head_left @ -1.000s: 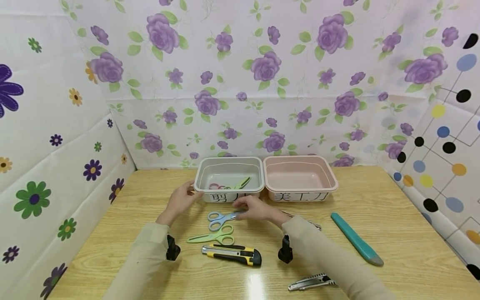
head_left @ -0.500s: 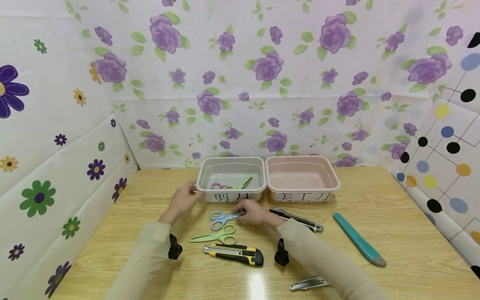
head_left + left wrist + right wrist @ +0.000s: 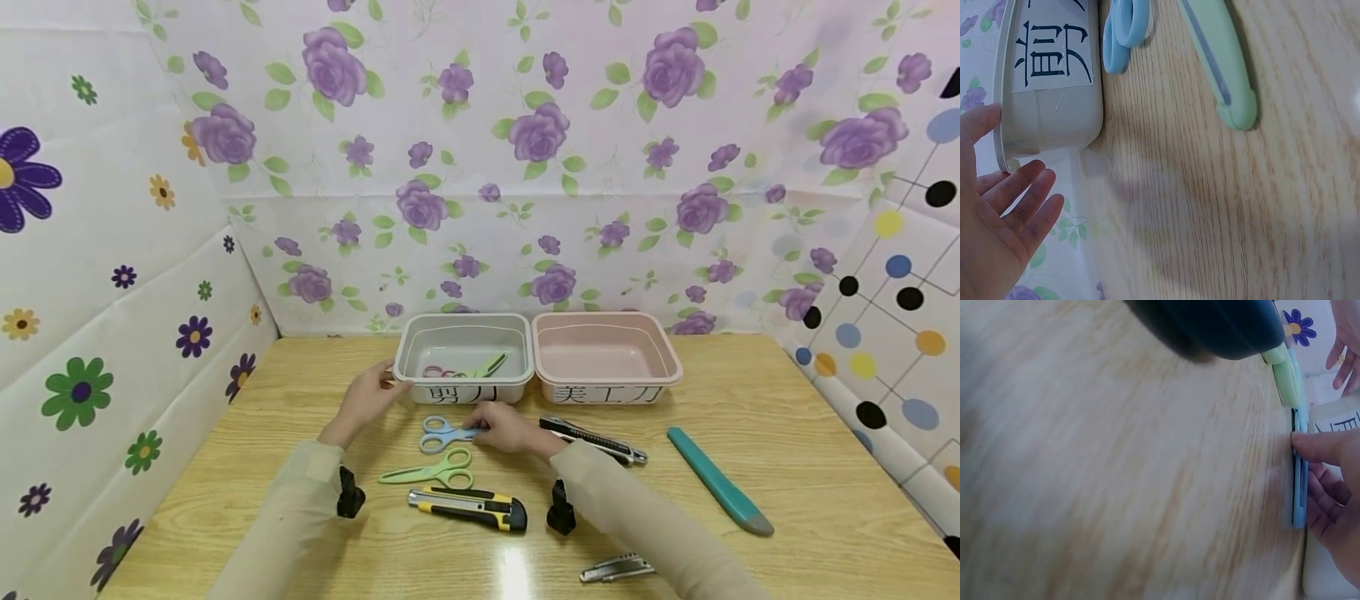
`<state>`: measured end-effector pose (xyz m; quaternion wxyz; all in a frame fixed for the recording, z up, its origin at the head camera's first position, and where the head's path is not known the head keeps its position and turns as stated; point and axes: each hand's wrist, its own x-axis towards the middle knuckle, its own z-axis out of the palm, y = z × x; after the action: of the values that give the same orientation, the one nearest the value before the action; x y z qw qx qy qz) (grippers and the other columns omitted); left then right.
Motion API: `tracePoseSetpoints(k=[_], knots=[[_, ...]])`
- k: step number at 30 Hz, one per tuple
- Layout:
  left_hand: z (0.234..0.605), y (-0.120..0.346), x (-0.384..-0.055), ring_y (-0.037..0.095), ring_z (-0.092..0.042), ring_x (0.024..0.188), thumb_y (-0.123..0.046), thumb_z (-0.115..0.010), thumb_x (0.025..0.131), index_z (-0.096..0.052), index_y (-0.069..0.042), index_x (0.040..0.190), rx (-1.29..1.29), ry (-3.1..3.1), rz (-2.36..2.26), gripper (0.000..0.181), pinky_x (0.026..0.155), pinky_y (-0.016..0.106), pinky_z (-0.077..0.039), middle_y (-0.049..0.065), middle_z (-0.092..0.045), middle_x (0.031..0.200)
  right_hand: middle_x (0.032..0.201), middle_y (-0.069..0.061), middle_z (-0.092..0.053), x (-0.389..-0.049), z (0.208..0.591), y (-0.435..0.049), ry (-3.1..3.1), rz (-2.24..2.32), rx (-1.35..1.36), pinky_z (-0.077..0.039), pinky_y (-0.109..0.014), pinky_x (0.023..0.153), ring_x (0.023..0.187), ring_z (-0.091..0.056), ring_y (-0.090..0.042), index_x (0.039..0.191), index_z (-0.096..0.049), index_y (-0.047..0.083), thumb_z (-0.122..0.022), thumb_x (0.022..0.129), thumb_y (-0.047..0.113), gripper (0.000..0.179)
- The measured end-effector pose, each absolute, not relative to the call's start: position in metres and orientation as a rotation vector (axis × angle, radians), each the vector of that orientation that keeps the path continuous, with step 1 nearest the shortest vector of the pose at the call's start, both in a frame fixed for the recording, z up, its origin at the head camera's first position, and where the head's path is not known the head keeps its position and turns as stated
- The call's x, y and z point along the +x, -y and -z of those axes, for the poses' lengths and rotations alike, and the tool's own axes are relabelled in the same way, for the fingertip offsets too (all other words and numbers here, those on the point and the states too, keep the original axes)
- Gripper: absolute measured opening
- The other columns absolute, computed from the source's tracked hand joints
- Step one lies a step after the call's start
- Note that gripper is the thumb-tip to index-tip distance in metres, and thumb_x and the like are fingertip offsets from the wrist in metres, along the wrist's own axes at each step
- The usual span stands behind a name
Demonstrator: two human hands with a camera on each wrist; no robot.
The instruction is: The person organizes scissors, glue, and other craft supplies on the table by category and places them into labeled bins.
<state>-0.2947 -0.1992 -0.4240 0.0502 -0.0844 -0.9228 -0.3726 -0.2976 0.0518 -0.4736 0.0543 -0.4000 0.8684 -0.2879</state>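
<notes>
My left hand (image 3: 366, 402) is at the left end of the grey bin (image 3: 465, 381). In the left wrist view its thumb touches the rim and the other fingers spread loosely around the corner. My right hand (image 3: 504, 427) pinches the blue scissors (image 3: 456, 434) by the blade end, in front of the bin. From the right wrist view, the thumb lies on one face of the blue scissors (image 3: 1299, 506) with fingers behind; most of the blades are hidden in the head view. Pink-handled scissors (image 3: 435, 372) and green scissors (image 3: 491, 365) lie inside the bin.
A pink bin (image 3: 607, 382) adjoins the grey one. On the table lie green scissors (image 3: 427, 474), a yellow-black utility knife (image 3: 468, 508), a black-silver utility knife (image 3: 592, 438), a teal knife (image 3: 716, 479) and a silver utility knife (image 3: 617, 568), partly under the right sleeve.
My right hand has drawn back slightly from the bin front and now holds the blue scissors' blades, which have turned a little. The left hand stays at the bin's corner.
</notes>
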Motion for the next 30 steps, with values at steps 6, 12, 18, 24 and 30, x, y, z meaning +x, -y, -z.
tracePoseSetpoints(k=[6, 12, 18, 24, 30], knots=[[0.424, 0.197, -0.293, 0.029, -0.061, 0.088, -0.026, -0.061, 0.086, -0.044, 0.001, 0.132, -0.26, 2.808, 1.123, 0.056, 0.073, 0.04, -0.05, 0.022, -0.061, 0.11, 0.096, -0.005, -0.065, -0.294, 0.469, -0.053, -2.719, 0.746, -1.265, -0.048, -0.024, 0.073, 0.087, -0.058, -0.016, 0.101, -0.068, 0.005, -0.065, 0.082, 0.005, 0.02], [0.422, 0.198, -0.293, 0.029, -0.061, 0.088, -0.026, -0.061, 0.086, -0.043, 0.001, 0.132, -0.258, 2.807, 1.125, 0.056, 0.071, 0.039, -0.051, 0.022, -0.061, 0.111, 0.1, -0.008, -0.067, -0.289, 0.461, -0.057, -2.726, 0.777, -1.16, -0.049, -0.03, 0.078, 0.093, -0.06, -0.02, 0.103, -0.068, 0.003, -0.065, 0.081, 0.002, 0.022], [0.424, 0.201, -0.295, 0.029, -0.061, 0.089, -0.029, -0.06, 0.087, -0.042, 0.0, 0.133, -0.258, 2.822, 1.106, 0.057, 0.071, 0.039, -0.051, 0.022, -0.06, 0.113, 0.093, -0.005, -0.068, -0.285, 0.459, -0.059, -2.747, 0.731, -1.139, -0.05, -0.026, 0.072, 0.085, -0.062, -0.016, 0.097, -0.07, 0.006, -0.066, 0.08, 0.003, 0.018], [0.423, 0.199, -0.294, 0.029, -0.06, 0.091, -0.029, -0.06, 0.086, -0.043, -0.001, 0.133, -0.241, 2.826, 1.109, 0.057, 0.073, 0.04, -0.05, 0.021, -0.06, 0.113, 0.09, -0.003, -0.066, -0.28, 0.455, -0.063, -2.79, 0.66, -1.182, -0.048, -0.025, 0.069, 0.082, -0.058, -0.015, 0.095, -0.07, 0.007, -0.066, 0.08, 0.002, 0.017], [0.422, 0.199, -0.294, 0.029, -0.058, 0.093, -0.028, -0.061, 0.086, -0.042, -0.002, 0.134, -0.229, 2.837, 1.1, 0.058, 0.075, 0.041, -0.049, 0.021, -0.059, 0.115, 0.088, -0.002, -0.063, -0.271, 0.447, -0.066, -2.796, 0.645, -1.238, -0.047, -0.024, 0.065, 0.079, -0.056, -0.015, 0.096, -0.07, 0.008, -0.065, 0.08, 0.003, 0.017]])
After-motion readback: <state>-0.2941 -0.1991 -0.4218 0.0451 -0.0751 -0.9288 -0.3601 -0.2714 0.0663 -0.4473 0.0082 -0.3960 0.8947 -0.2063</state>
